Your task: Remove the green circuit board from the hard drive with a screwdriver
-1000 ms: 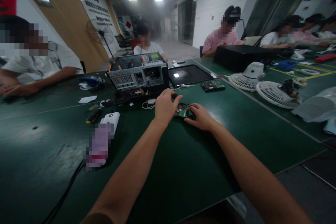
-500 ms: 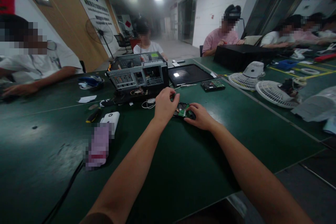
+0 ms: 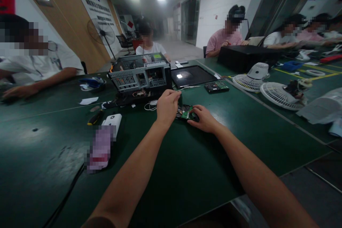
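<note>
A small drive with a green circuit board (image 3: 186, 113) lies on the green table (image 3: 187, 171) in front of me. My left hand (image 3: 167, 107) is closed in a pinch above its far left corner, gripping a dark tool handle (image 3: 180, 97) that stands upright over the board. My right hand (image 3: 203, 118) rests on the drive's near right edge, fingers curled and pressing it down. Most of the drive is hidden under the two hands.
An open computer case (image 3: 141, 74) stands just beyond my hands, with a black side panel (image 3: 192, 75), a second drive (image 3: 216, 86) and a thin screwdriver (image 3: 188, 87) to its right. Fan parts (image 3: 278, 94) lie at right; a white device (image 3: 113, 120) at left. Several people sit around.
My left hand has turned and lifted slightly on the tool handle, thumb and fingers shifting around it. The right hand and the drive have stayed in place.
</note>
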The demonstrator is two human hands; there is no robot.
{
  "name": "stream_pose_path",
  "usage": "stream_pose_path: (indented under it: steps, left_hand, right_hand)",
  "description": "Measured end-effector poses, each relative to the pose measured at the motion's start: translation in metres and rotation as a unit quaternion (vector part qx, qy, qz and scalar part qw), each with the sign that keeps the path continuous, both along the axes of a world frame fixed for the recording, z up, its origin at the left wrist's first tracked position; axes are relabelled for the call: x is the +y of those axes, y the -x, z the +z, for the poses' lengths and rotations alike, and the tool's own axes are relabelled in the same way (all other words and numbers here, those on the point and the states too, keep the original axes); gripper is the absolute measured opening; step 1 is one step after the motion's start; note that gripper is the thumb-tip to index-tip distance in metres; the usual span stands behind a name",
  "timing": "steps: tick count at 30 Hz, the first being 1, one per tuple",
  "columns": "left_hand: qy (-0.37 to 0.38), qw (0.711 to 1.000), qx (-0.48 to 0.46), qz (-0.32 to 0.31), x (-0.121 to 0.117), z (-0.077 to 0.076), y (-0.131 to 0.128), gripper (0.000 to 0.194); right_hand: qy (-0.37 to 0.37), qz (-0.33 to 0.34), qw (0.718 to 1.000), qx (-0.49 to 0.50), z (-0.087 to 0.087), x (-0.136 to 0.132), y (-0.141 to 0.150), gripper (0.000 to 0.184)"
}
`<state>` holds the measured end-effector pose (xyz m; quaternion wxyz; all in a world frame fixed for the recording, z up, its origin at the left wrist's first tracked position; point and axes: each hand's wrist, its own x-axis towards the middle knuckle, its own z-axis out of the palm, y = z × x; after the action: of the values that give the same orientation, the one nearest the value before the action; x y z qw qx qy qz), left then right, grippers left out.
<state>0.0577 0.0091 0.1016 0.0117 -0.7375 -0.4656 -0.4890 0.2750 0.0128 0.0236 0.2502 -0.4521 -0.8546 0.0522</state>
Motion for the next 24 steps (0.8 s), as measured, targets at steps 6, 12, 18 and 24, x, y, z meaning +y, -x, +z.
stream_pose_path:
  steps: [6, 12, 18, 24]
  left_hand:
    - [0.010, 1.000, -0.016, -0.012, 0.0003, -0.0011, -0.0024, 0.015]
    - [0.019, 0.998, -0.056, -0.011, 0.0018, -0.0059, -0.0046, 0.016]
    - [0.018, 0.998, -0.067, -0.005, 0.0012, -0.0042, -0.0052, 0.020]
    - [0.007, 0.998, -0.058, -0.014, 0.0010, -0.0029, -0.0049, 0.011]
  right_hand:
    - [0.005, 0.001, 1.000, -0.002, 0.0004, -0.0004, 0.0008, 0.044]
    - [0.002, 0.000, 1.000, 0.000, -0.0018, 0.0007, 0.0003, 0.044]
    - [0.002, 0.003, 1.000, 0.005, -0.0037, 0.0016, -0.0001, 0.045]
    - [0.002, 0.003, 1.000, 0.011, -0.0035, 0.0012, 0.0001, 0.043]
